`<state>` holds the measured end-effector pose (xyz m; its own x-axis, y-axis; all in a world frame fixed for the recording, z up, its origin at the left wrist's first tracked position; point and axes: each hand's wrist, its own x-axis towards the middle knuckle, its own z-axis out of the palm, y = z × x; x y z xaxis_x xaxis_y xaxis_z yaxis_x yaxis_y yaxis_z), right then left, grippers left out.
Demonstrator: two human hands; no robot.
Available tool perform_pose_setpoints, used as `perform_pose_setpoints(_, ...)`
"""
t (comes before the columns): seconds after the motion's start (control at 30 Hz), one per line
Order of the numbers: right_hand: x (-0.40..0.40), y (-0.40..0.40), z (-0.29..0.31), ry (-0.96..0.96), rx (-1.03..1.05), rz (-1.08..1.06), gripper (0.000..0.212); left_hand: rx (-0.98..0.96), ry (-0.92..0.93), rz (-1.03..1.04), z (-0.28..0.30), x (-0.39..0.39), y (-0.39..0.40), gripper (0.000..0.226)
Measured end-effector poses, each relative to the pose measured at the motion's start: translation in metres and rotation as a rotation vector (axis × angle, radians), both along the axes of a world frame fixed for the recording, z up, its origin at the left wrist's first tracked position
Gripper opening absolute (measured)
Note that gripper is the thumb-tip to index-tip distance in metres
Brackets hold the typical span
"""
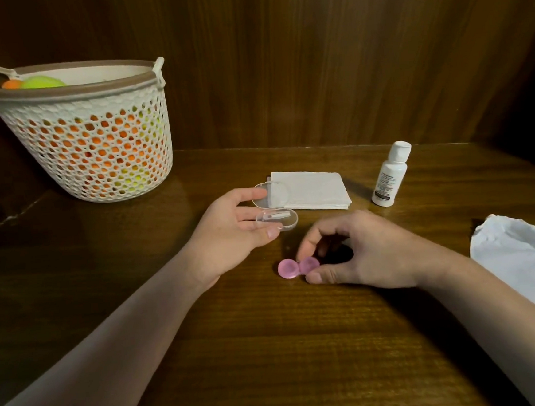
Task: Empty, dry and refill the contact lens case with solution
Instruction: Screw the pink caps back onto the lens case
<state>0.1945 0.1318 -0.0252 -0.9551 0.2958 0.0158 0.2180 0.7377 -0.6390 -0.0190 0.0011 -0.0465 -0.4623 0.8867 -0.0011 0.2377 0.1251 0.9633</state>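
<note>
On the wooden table (271, 346), the pink lens case (297, 267) is pinched at its right well by the thumb and fingers of the right hand (359, 253). Just beyond, to the left, a clear hinged box (274, 207) is held open in the grip of the left hand (230, 231). At the right edge, crumpled white paper (519, 247) is seen. Farther back, folded tissues (313, 189) lie beside the solution bottle (389, 174). At far left, a mesh basket (94, 136) stands.
</note>
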Motion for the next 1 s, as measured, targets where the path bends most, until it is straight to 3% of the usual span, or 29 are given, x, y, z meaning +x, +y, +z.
perform_pose_setpoints(0.33, 0.003, 0.011, -0.003, 0.363, -0.101, -0.188, 0.024, -0.005, 0.003, -0.06, 0.004, 0.006, -0.002, 0.072)
perform_pose_setpoints(1.0, -0.004, 0.003, -0.003, 0.289, 0.059, -0.237, 0.025, -0.002, 0.01, -0.107, 0.005, 0.02, -0.003, 0.074)
